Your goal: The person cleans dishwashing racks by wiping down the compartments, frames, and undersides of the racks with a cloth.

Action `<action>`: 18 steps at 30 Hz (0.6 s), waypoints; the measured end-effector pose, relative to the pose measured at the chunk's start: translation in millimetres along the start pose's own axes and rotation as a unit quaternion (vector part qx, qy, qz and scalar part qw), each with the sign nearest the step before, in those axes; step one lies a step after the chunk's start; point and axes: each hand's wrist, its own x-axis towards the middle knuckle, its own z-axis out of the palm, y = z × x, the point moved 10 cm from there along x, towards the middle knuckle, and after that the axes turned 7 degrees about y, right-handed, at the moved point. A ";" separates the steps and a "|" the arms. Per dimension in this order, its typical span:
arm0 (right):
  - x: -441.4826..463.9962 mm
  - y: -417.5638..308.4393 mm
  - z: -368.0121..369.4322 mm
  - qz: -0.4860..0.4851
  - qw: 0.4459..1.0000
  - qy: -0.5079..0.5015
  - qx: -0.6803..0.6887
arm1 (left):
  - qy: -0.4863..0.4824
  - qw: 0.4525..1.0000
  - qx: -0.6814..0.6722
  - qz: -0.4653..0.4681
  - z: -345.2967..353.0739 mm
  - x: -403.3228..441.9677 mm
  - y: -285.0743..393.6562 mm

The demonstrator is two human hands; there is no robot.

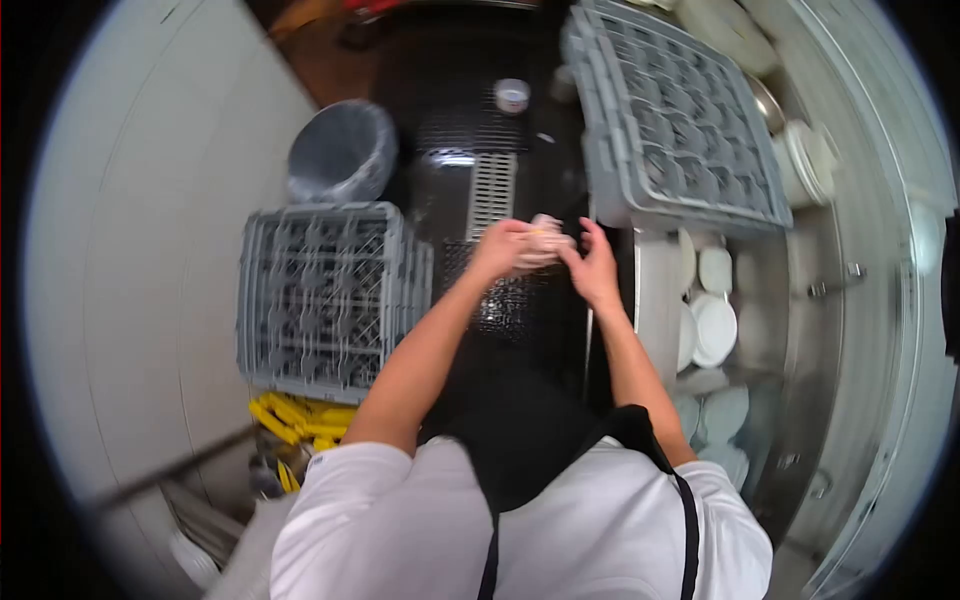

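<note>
In front of me, over the dark wet floor, my left hand (500,250) is closed on a small crumpled, whitish-pink thing (543,244), too blurred to identify. My right hand (593,265) is beside it on the right, with its thumb at the thing's edge and its other fingers apart and raised. Both arms are stretched forward. Below the hands hangs the black apron (525,430) over my white shirt.
Grey dish racks (320,300) are stacked at left, below a lined bin (343,155). A rack of glasses (690,120) stands at upper right. White plates (714,330) lie in the steel sink (765,330). A floor drain (492,190) and a small tub (512,96) are ahead.
</note>
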 end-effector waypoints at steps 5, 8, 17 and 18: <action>-31.8 -11.8 -57.2 0.046 0.995 0.083 0.042 | 0.150 0.966 -0.202 -0.053 -45.2 27.5 -58.6; -63.7 -12.5 -122.0 0.073 0.975 0.182 0.101 | 0.165 0.948 -0.214 -0.166 -71.0 44.0 -125.8; -240.6 66.7 -342.1 0.247 0.845 0.474 -0.020 | 0.089 0.949 -0.215 -0.212 -2.2 29.2 -111.7; -270.5 85.0 -371.2 0.316 0.809 0.490 -0.076 | 0.087 0.952 -0.201 -0.214 3.4 26.9 -113.6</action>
